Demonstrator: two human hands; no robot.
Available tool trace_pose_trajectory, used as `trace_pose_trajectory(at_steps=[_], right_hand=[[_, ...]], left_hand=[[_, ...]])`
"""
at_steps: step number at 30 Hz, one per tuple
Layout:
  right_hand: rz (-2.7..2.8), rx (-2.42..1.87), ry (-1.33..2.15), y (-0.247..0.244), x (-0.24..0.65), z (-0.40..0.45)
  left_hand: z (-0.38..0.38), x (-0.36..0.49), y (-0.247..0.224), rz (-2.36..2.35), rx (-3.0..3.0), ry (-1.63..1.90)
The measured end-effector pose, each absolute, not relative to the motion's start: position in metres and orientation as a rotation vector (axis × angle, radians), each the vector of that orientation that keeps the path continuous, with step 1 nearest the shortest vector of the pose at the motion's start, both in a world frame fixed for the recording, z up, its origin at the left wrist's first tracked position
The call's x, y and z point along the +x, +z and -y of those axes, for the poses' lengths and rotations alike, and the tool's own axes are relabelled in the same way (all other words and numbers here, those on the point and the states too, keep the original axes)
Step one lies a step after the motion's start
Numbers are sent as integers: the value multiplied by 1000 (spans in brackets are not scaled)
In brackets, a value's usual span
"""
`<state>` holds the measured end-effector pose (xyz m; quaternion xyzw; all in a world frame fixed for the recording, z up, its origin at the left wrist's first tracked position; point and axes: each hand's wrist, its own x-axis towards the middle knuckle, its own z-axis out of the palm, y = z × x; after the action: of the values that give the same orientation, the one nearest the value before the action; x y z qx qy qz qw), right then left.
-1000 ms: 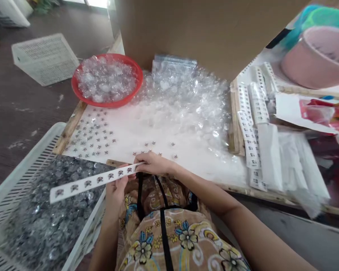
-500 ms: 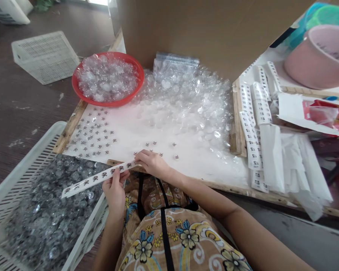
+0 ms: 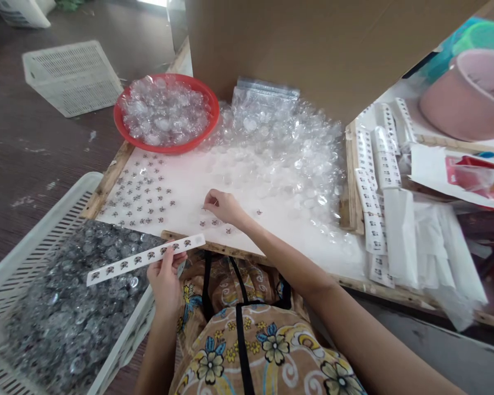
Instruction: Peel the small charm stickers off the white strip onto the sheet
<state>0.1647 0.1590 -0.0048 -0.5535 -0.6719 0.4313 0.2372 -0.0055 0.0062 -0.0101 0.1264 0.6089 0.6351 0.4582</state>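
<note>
Holds a white sticker strip in the left hand, grip closed between thumb and fingers; slants it across the crate of clear pieces, right end above the wooden edge of the table. Draws the right hand's fingertips narrowly together over the white surface, beside printed discs; cannot tell whether with anything in that grip. Includes, farther back, a red basin heaped with clear pieces and, at right, more printed strips.
</note>
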Motion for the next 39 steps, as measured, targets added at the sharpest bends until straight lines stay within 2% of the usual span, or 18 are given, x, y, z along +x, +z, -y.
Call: trace_pose_trajectory(at_steps=[12, 18, 21, 27, 33, 36, 39], right_hand=[[2212, -1684, 893, -5, 144, -158], [2147, -1744, 860, -1, 145, -150], [2160, -1636, 806, 10, 147, -140], [2276, -1107, 1079, 19, 132, -101], [2382, -1039, 880, 9, 121, -81], [2202, -977, 1053, 8, 125, -86], [1889, -1091, 1234, 8, 133, -105]], left_hand=[[-4, -9, -18, -1481, 321, 1526], [-6, -8, -17, -1515, 368, 1510], [-7, -7, -19, -1566, 407, 1513], [-8, -2, -18, -1667, 550, 1451], [-5, 0, -19, -1576, 507, 1481], [-4, 0, -19, -1555, 488, 1478], [-4, -1, -17, -1551, 464, 1502]])
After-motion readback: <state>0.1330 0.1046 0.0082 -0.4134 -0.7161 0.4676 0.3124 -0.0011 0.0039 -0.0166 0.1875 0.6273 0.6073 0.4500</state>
